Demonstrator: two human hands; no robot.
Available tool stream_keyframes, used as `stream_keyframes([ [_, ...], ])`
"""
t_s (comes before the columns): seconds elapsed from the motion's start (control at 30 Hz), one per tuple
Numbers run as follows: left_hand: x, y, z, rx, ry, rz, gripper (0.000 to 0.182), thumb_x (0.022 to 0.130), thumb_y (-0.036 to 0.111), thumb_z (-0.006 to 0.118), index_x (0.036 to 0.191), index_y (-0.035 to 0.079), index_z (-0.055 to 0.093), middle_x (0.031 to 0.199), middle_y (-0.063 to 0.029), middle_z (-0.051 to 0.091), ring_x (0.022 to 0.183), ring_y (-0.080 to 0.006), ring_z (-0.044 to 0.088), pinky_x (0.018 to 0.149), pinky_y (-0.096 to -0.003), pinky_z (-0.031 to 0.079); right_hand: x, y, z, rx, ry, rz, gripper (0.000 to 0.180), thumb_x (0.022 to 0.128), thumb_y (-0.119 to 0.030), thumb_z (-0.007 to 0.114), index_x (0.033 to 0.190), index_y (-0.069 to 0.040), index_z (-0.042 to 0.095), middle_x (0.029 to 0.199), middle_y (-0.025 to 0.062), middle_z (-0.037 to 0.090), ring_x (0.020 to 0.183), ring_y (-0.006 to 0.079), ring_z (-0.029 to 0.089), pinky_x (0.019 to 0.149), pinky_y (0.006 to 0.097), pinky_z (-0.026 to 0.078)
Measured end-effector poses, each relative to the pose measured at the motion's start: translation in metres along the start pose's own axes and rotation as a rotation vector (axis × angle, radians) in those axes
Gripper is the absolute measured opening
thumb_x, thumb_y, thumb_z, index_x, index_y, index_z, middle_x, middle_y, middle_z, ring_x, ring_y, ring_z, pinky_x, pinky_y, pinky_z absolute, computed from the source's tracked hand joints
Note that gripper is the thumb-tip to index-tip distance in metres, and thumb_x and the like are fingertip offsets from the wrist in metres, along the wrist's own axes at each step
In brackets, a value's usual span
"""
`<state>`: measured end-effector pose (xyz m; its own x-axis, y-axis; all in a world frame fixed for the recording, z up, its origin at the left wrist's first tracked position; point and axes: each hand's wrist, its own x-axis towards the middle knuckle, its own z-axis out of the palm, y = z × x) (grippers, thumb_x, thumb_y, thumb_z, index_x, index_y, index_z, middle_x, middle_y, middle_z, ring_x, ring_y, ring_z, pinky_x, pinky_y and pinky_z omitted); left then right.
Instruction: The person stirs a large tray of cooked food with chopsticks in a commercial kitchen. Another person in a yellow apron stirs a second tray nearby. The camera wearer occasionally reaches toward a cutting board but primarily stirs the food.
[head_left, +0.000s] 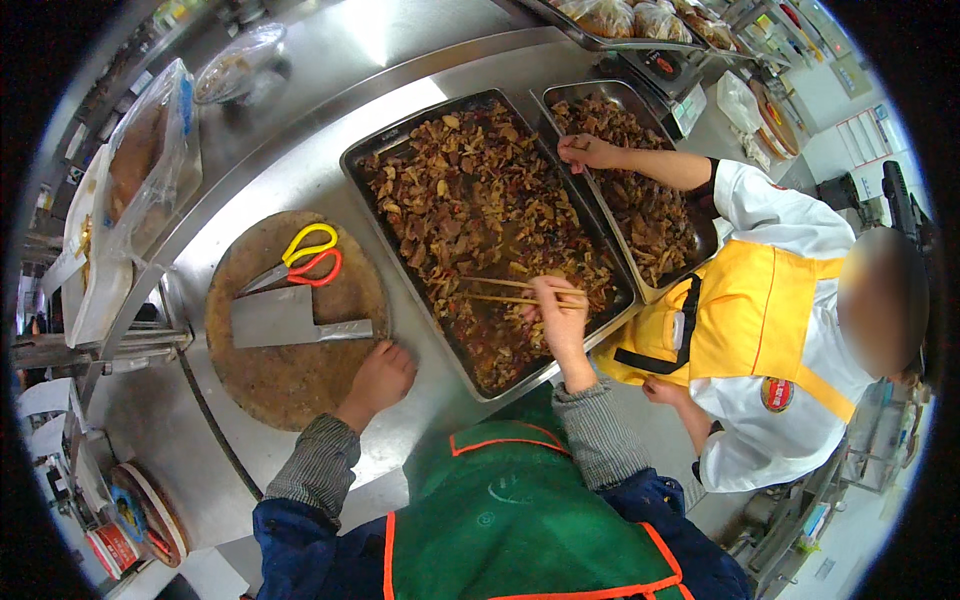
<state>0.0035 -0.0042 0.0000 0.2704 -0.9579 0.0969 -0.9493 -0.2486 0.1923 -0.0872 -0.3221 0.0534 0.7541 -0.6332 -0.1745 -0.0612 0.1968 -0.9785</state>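
Note:
My right hand holds a pair of wooden chopsticks, their tips over the sliced meat in broth that fills a large metal tray. At the edge of a round wooden chopping board rests my left hand, fingers curled, near the handle of a cleaver. The cleaver lies flat on the board. Just above its blade are scissors with one yellow and one red handle loop.
A co-worker in a yellow apron stands at the right, one hand over a second meat tray. Beyond are a scale and bagged food. Plastic-covered containers stand at the left, past the counter's raised edge.

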Motion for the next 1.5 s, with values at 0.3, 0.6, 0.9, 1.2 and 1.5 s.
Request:
stream_keyframes([
  [0.3, 0.002, 0.002, -0.003, 0.005, -0.024, -0.012, 0.009, 0.078, 0.016, 0.063, 0.075, 0.007, 0.063, 0.079, -0.0082, 0.057, 0.084, -0.0260, 0.059, 0.090, -0.0407, 0.045, 0.023, 0.025, 0.028, 0.274, 0.074, 0.153, 0.018, 0.098, -0.012, 0.060, 0.100, 0.006, 0.060, 0.078, 0.0146, 0.066, 0.061, 0.0229, 0.067, 0.053, 0.0329, 0.058],
  [0.6, 0.005, 0.001, -0.007, -0.039, -0.043, -0.020, 0.010, 0.081, 0.016, 0.063, 0.076, 0.007, 0.063, 0.081, -0.0082, 0.058, 0.086, -0.0264, 0.059, 0.089, -0.0409, 0.043, -0.003, -0.004, -0.068, 0.439, 0.289, 0.127, 0.012, 0.094, -0.013, 0.066, 0.099, -0.003, 0.062, 0.087, 0.0097, 0.066, 0.069, 0.0238, 0.067, 0.058, 0.0346, 0.057],
  [0.9, 0.002, 0.000, -0.011, -0.031, -0.070, 0.009, 0.011, 0.080, 0.018, 0.065, 0.080, 0.008, 0.064, 0.083, -0.0083, 0.058, 0.087, -0.0259, 0.059, 0.090, -0.0417, 0.043, 0.028, -0.113, -0.169, 0.006, 0.574, -0.368, 0.018, 0.097, -0.014, 0.061, 0.104, 0.002, 0.063, 0.087, 0.0114, 0.068, 0.066, 0.0199, 0.066, 0.061, 0.0301, 0.057],
  [1.2, 0.001, -0.001, 0.000, -0.018, -0.027, -0.003, 0.008, 0.077, 0.017, 0.064, 0.072, 0.010, 0.063, 0.080, -0.0083, 0.059, 0.087, -0.0255, 0.059, 0.092, -0.0418, 0.044, 0.004, -0.023, -0.015, 0.096, -0.043, 0.003, 0.019, 0.098, -0.014, 0.061, 0.103, 0.004, 0.063, 0.081, 0.0129, 0.069, 0.060, 0.0192, 0.068, 0.053, 0.0302, 0.057],
  [1.5, 0.002, 0.001, -0.002, 0.008, 0.018, 0.006, 0.009, 0.076, 0.016, 0.063, 0.073, 0.007, 0.063, 0.079, -0.0089, 0.057, 0.086, -0.0258, 0.059, 0.088, -0.0393, 0.044, 0.013, 0.009, 0.020, 0.244, 0.025, 0.131, 0.016, 0.097, -0.015, 0.063, 0.096, 0.001, 0.062, 0.082, 0.0121, 0.067, 0.060, 0.0208, 0.067, 0.054, 0.0319, 0.058],
])
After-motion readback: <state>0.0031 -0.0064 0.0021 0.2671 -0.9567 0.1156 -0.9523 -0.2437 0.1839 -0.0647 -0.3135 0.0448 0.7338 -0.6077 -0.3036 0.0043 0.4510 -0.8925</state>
